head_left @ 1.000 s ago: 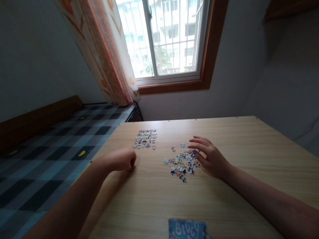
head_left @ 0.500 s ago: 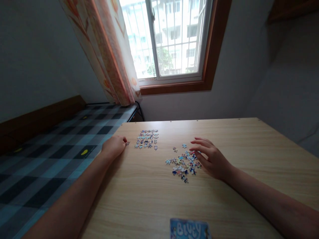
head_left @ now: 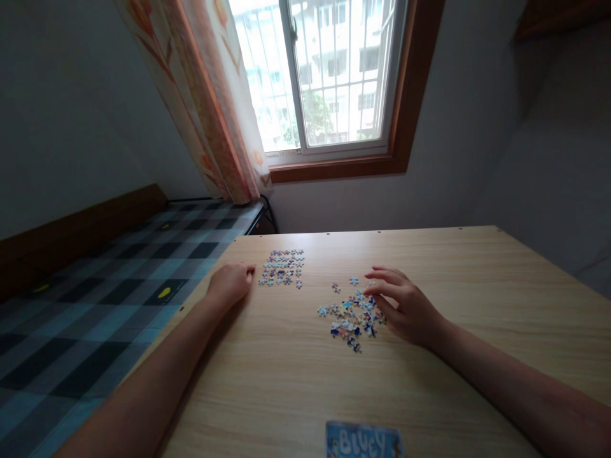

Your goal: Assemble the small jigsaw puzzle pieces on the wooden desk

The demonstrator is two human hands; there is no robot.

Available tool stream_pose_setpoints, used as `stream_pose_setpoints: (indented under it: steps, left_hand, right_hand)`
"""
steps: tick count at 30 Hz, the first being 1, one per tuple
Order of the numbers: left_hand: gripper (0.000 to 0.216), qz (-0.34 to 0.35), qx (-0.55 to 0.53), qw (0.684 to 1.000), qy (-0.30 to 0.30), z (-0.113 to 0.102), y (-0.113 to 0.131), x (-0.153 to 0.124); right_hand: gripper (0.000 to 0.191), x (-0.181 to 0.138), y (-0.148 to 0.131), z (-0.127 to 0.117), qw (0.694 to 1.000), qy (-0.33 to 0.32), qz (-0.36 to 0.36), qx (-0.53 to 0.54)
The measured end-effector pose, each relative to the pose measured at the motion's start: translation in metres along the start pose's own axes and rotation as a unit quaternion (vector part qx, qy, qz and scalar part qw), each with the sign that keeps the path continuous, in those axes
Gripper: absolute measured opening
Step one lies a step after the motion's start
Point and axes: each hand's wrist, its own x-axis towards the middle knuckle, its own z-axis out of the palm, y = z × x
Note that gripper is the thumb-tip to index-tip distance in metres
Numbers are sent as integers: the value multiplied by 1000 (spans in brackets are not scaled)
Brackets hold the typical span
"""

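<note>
Pinching edges suits these seemingly light, multicoloured card jigsaw pieces (head_left: 347,305) beside your parted right fingers (head_left: 386,291); left fingers (head_left: 250,270) curl, grip unclear.

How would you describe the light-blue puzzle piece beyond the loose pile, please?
On the wooden table, find the loose pile by the right hand. Past its far edge lies the light-blue piece, closer to that hand and paler than the other stray piece.

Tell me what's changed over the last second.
The left hand moved forward to the left side of the rows. The piece at its fingertips half a second ago no longer shows; whether it's held, I can't tell. The right hand stayed at the right edge of the pile.
</note>
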Motion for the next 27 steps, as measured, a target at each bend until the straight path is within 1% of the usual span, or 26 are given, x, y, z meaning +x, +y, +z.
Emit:
stream_pose_setpoints:
  steps: [2, 3, 5, 7, 10, 14, 21, 27]
  left_hand:
    - [41, 25, -43, 997, 59, 16, 0, 4]
    - [41, 25, -62, 995, 75, 22, -1, 6]
    - [42, 14, -94, 991, 91, 33, -3, 12]
    - [45, 2, -107, 989, 99, 38, -7, 18]
    - [47, -11, -110, 989, 95, 41, -13, 24]
    - [52, -24, -111, 991, 72, 45, -17, 33]
    - [50, -65, -111, 990, 65, 48, -14, 55]
    - [47, -67, -116, 989, 65, 54, -13, 56]
  right_hand:
    - [20, 0, 0, 1, 1000, 1, -2, 0]
    - [21, 0, -1, 1, 1000, 2, -4, 1]
    - [22, 1, -1, 2, 1000, 4, -7, 1]
    - [22, 1, -1, 2, 1000, 7, -9, 1]
    - [22, 1, -1, 3, 1000, 8, -9, 2]
    - [20, 1, 0, 4, 1000, 8, -14, 2]
    - [22, 1, -1, 3, 1000, 14, -11, 1]
    - [22, 1, -1, 3, 1000, 14, -10, 1]
